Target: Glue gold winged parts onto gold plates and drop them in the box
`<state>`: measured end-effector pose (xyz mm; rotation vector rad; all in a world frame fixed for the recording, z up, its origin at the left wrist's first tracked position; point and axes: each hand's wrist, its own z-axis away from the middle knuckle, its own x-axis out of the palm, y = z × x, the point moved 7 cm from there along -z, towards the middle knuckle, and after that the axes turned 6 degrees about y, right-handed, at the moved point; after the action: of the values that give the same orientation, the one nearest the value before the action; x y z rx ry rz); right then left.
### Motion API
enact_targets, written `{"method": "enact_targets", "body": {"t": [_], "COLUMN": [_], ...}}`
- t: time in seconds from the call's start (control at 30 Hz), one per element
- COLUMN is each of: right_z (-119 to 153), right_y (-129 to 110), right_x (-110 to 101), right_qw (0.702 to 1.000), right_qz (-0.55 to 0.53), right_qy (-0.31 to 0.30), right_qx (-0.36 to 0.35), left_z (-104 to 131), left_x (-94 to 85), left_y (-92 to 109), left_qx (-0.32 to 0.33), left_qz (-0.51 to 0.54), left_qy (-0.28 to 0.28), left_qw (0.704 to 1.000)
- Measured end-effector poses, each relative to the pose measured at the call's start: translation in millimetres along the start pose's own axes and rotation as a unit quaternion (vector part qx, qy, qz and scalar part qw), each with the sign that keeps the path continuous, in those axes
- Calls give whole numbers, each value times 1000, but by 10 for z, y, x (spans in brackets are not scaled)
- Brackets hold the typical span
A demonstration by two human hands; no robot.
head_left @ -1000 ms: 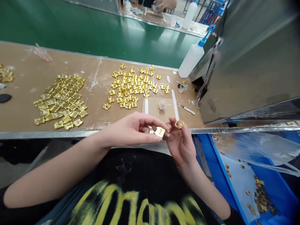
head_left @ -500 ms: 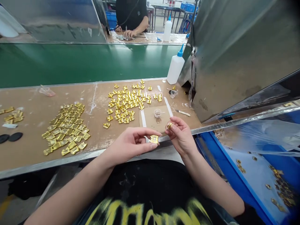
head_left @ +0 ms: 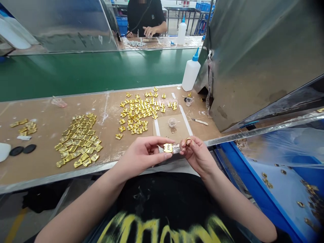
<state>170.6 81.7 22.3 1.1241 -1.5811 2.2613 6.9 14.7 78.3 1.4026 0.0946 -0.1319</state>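
Observation:
Between the thumb and fingers of my left hand (head_left: 144, 154) is a flat gold square piece (head_left: 167, 147), held near the table's front edge. My right hand (head_left: 198, 153) pinches a small gold ring-like piece (head_left: 188, 141) just to the right of it, and the two pieces are apart. Behind my hands lies a cardboard sheet (head_left: 164, 128) with white strips and a small clear cup (head_left: 172, 122) on it. Many gold pieces (head_left: 139, 109) are spread left of the sheet, and flat gold pieces (head_left: 81, 138) lie in a group farther left.
A white bottle (head_left: 191, 75) with a blue cap stands at the back right, near a metal panel (head_left: 258, 60). A knife (head_left: 199, 122) lies right of the sheet. Blue bins (head_left: 263, 199) holding gold pieces are at lower right. Across the green belt (head_left: 101, 69) sits a person (head_left: 145, 17).
My right hand has turned the small gold piece so that its ring shape shows, and moved slightly right. The view has shifted a little. The person's hand across the belt has lifted.

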Motion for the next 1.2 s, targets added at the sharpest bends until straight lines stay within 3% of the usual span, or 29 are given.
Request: {"method": "enact_targets", "body": {"t": [0.13,0.23,0.33,0.5,0.73,0.93,1.2], "right_z": [105,190,219,183,138,132,136], "right_y": [-226,-364,-386,-279,-138,-112,-104], "right_x": [91,164,243,292,218,192,177], "right_qw": [990,966,944,935,960,959,962], "right_qz": [96,174,231,268,214,217,227], "right_qy": [-22,-30,-43,-59,-50,-53,-64], "right_qx": [-98,-191,-231,-223,-176,-171,-137], "left_z": [-13,-19,-14,-11,-37,-43,-61], "left_x": [32,39,67,110,132,141,170], "left_y": [10,53,132,204,209,224,157], "left_qx": [-2,9,26,29,52,78,49], "left_qz": [-5,-16,-29,-34,-34,-14,62], "left_qy": [4,22,27,26,11,2,-26], "left_qw": [1000,1000,999,999,998,997,997]}}
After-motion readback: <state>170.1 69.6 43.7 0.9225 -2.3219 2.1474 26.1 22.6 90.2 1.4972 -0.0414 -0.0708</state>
